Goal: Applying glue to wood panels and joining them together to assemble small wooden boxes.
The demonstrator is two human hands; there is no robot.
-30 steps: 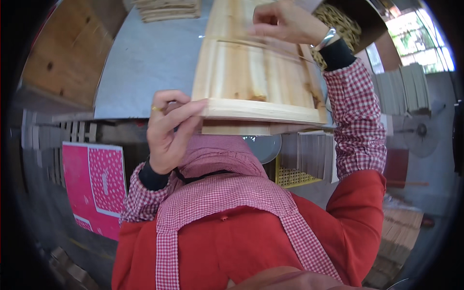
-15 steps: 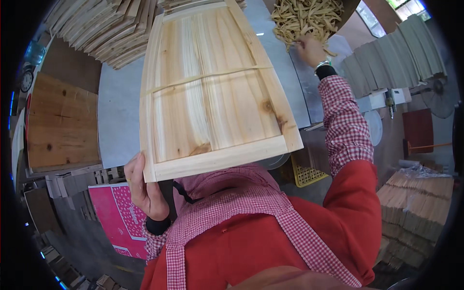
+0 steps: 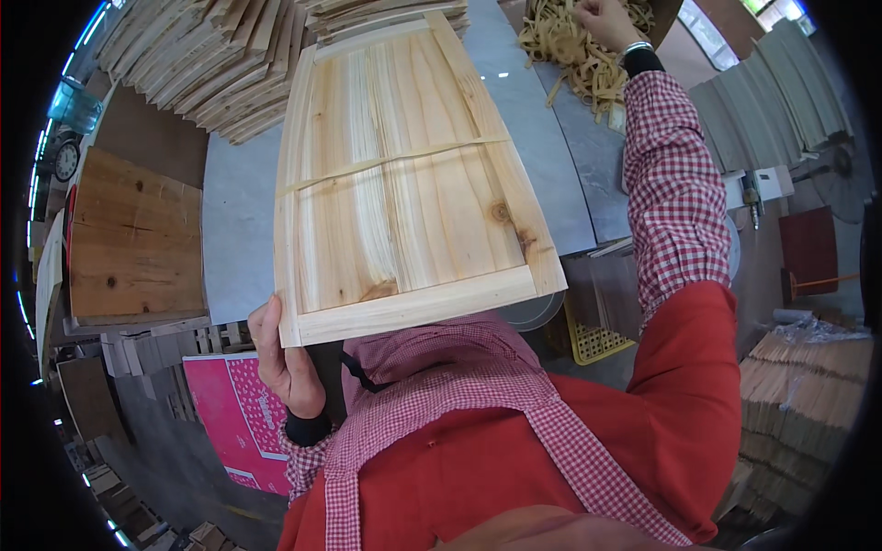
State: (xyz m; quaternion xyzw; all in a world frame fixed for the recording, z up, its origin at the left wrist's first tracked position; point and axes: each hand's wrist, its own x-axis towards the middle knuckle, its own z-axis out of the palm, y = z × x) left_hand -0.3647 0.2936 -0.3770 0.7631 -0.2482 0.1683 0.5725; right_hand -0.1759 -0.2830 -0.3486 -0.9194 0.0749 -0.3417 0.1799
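Packaging first: pink flat carton point(image 3: 241, 404) at lower left, rectangular, standing below the desk's near edge, small pale pattern on its face, lettering not legible. Yellow slotted plastic crate point(image 3: 595, 338) sits under the desk's right side, partly hidden by the sleeve. Round clock point(image 3: 65, 159) at the far left rim; pale blue water bottle point(image 3: 73, 104) just above it.

Wooden panel point(image 3: 404, 174), pale pine, framed at its edges, with one thin strip crossing its middle. Its long axis runs away from the person, the far end toward the stacked boards point(image 3: 188, 55), the near end at the person's chest. It lies over the grey desk point(image 3: 241, 220), near end raised off the desk and tilted toward the camera.

Left hand point(image 3: 285, 358): grip closed on the panel's near left corner, thumb up along the left edge, fingers hidden under the board.

Right hand point(image 3: 608, 18): arm stretched forward, checked sleeve, band at the wrist. It rests in the heap of tan wood strips point(image 3: 574, 50) at the far right of the desk, fingers curled down among them; cannot tell whether the grip has closed on any strip.

Square pine board point(image 3: 133, 239) lies left of the desk. More stacked slats point(image 3: 804, 386) at lower right.
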